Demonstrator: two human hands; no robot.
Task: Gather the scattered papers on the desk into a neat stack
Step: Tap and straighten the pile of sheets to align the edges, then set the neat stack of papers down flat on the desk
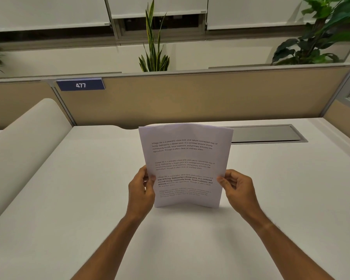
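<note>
A stack of white printed papers [185,158] stands upright on its bottom edge on the white desk [89,199], slightly bowed in the middle, text facing me. My left hand [141,188] grips its lower left edge, thumb on the front. My right hand [237,187] grips its lower right edge in the same way. The sheets' top edges are nearly flush, with a slight offset at the top right corner. No loose sheets show elsewhere on the desk.
A beige partition [190,98] with a blue "477" label [80,85] bounds the desk's far side. A grey cable hatch [267,133] lies flush at the back right. A rounded white divider [22,146] rises at left. Plants stand behind the partition.
</note>
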